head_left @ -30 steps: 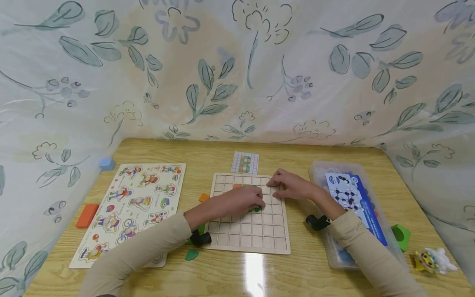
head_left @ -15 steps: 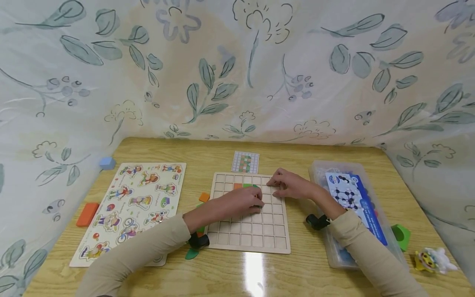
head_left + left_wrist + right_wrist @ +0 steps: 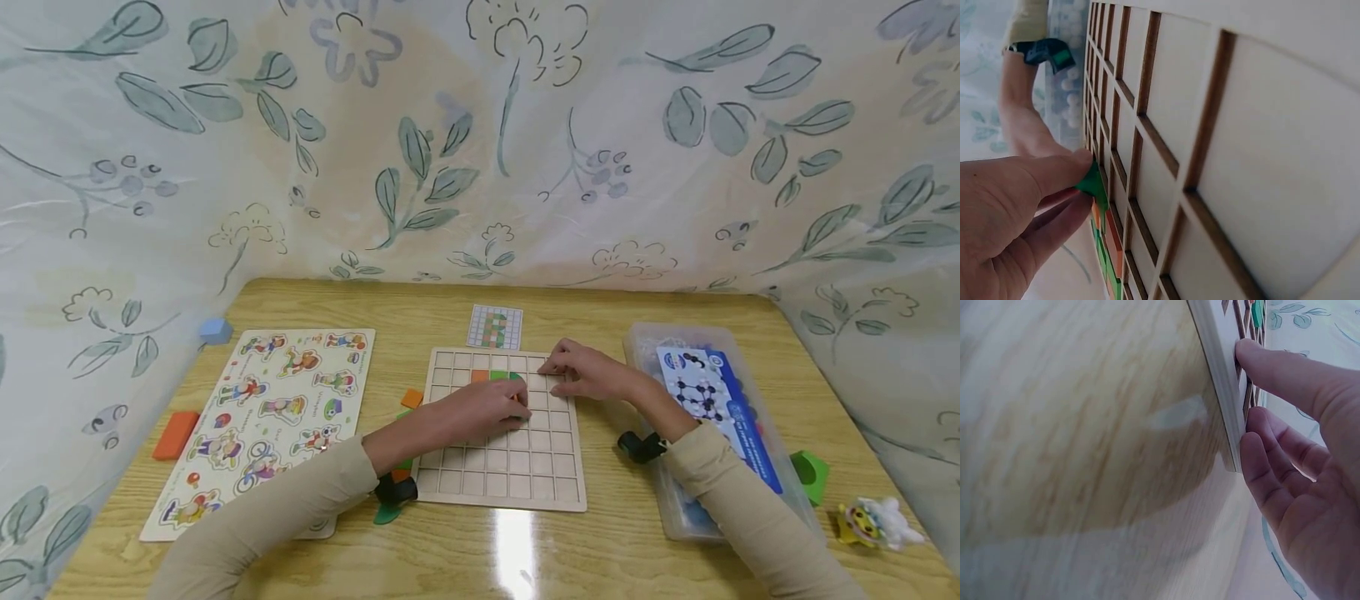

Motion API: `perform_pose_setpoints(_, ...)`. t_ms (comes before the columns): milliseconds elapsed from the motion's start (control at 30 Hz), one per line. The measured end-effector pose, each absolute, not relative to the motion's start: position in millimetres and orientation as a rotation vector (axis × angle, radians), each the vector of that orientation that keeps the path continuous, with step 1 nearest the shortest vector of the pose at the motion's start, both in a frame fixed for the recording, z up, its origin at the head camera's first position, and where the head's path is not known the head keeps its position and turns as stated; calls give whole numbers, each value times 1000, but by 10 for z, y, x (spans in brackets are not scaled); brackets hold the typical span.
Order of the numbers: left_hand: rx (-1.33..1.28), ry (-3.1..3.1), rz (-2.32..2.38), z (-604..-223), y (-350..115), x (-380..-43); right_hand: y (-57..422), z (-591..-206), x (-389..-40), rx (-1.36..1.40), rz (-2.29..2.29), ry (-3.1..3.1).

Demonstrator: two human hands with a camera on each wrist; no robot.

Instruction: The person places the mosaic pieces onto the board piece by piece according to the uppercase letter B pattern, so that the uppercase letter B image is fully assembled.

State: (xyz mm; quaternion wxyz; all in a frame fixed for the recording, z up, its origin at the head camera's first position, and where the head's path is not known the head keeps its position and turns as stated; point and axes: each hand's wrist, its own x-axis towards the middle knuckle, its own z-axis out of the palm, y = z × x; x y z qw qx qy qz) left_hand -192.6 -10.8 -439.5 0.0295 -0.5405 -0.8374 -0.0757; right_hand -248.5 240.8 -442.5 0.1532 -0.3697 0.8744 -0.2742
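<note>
A wooden grid board [image 3: 517,492] lies in the middle of the table. My left hand [image 3: 487,408] reaches over it from the left. In the left wrist view, its thumb and fingers pinch a small green piece [image 3: 1092,182] close over the cells. Beyond that piece, orange and green pieces [image 3: 1110,244] sit in the grid; in the head view my left hand hides part of them. My right hand [image 3: 592,373] rests its fingertips on the board's upper right part. In the right wrist view, the thumb [image 3: 1257,357] touches the grid and other fingertips lie right at the board's edge.
A small pattern card [image 3: 495,327] lies behind the board. Left are a picture puzzle board [image 3: 352,350], a red block [image 3: 176,435], a blue block [image 3: 216,331] and loose pieces such as an orange square [image 3: 412,399]. Right are a plastic box [image 3: 645,342], a green block [image 3: 810,479] and toy figures [image 3: 862,525].
My left hand has shifted slightly left over the board, and the green under its fingertips is now hidden in the head view. My right hand stays in place.
</note>
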Motion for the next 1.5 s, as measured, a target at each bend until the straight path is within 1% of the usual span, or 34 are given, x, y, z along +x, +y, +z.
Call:
perform_pose_setpoints(333, -1634, -2546, -128, -4443, -118, -1845, 2401, -4461, -2477, -1051, -789, 2488)
perform_pose_setpoints(500, -1618, -2506, 80, -4427, -132, -1772, 2388, -4468, -2479, -1039, -785, 2480)
perform_pose_setpoints(600, -1587, -2476, 129, -4414, -190, -1717, 2374, -4456, -2487, -1041, -764, 2490)
perform_pose_setpoints(700, -1540, -2449, 38, -4400, -339, -1642, 2360, -4429, -2494, -1026, -755, 2494)
perform_pose_setpoints(800, -1483, -2505, -102, -4375, -602, -1562, 2349, -4402, -2492, -998, -753, 2487)
perform_pose_setpoints(967, -1226, -2751, -372, -4373, -1153, -1442, 2358, -4372, -2477, -956, -740, 2503)
perform_pose_setpoints(1133, -1025, -2786, -542, -4385, -1570, -1306, 2379, -4367, -2475, -949, -758, 2506)
perform_pose_setpoints(1300, -900, -2849, -650, -4354, -1754, -1222, 2387, -4386, -2483, -952, -763, 2516)
perform_pose_setpoints(1500, -869, -2886, -686, -4353, -1780, -1207, 2374, -4416, -2496, -936, -756, 2517)
